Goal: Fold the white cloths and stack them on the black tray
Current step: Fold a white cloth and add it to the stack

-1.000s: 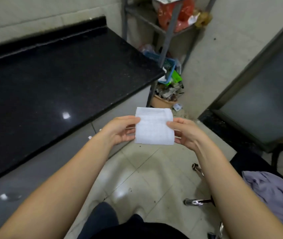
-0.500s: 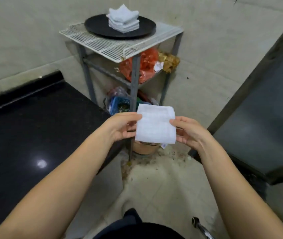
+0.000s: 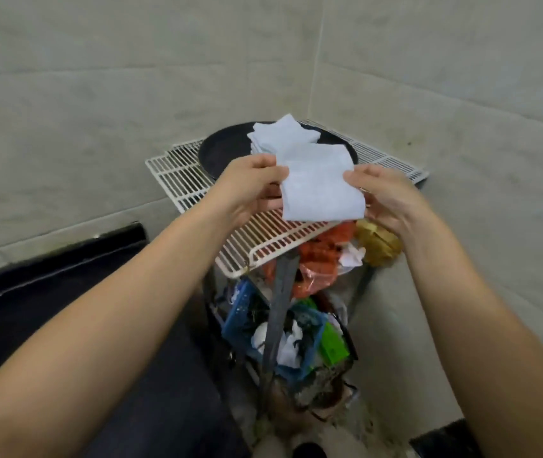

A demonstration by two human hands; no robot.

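Now folded white cloth [image 3: 321, 185] between left hand [image 3: 252, 186] and right hand [image 3: 386, 196] grips

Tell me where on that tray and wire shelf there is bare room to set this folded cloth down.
Bare room: the black tray, left of the stack of folded cloths, and the white wire shelf left of and in front of the tray. The folded cloth, pinched by the left hand and right hand, hides the tray's near right. The shelves below are crowded.
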